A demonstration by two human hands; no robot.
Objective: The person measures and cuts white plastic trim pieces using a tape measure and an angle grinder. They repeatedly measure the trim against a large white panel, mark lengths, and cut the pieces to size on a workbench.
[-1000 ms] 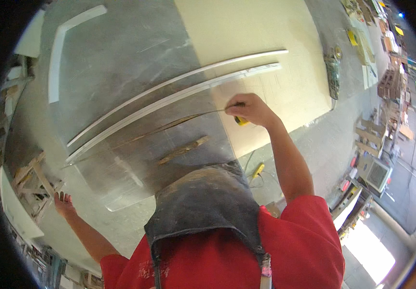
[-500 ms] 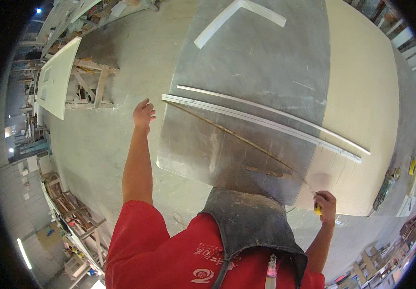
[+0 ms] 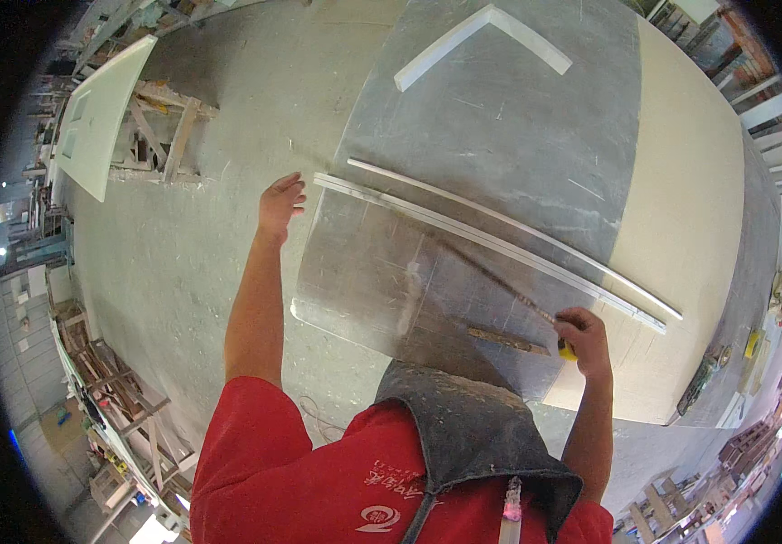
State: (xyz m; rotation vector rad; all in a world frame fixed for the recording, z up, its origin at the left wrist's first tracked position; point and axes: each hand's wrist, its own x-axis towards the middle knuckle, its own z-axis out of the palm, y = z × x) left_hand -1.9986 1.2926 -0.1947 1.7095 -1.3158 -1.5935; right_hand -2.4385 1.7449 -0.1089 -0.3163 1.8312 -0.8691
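My right hand [image 3: 587, 339] is wrapped round a yellow tape measure [image 3: 568, 350] over the near right part of the table. Its blade [image 3: 525, 301] slants out to the upper left, blurred, and fades near the white strips. Two long white strips [image 3: 491, 240] lie pressed close together across the metal sheet, running on to the cream board. Just beyond them lies a thinner white strip [image 3: 518, 222], roughly parallel. My left hand [image 3: 281, 209] hovers beside the strips' left end, off the sheet's edge, fingers apart and holding nothing.
The grey metal sheet [image 3: 500, 118] adjoins a cream board [image 3: 681, 181]. An angled white piece [image 3: 445, 47] lies at the far end. A narrow wooden stick [image 3: 509, 341] rests near my apron [image 3: 463, 417]. Tools [image 3: 704, 381] lie at right; a pale panel [image 3: 106, 122] leans on a wooden stand [image 3: 178, 136] at left.
The tape blade, which reached the strips' left end, has drawn back and is shorter now. My right hand has moved left and up with the tape measure. My left hand stays open.
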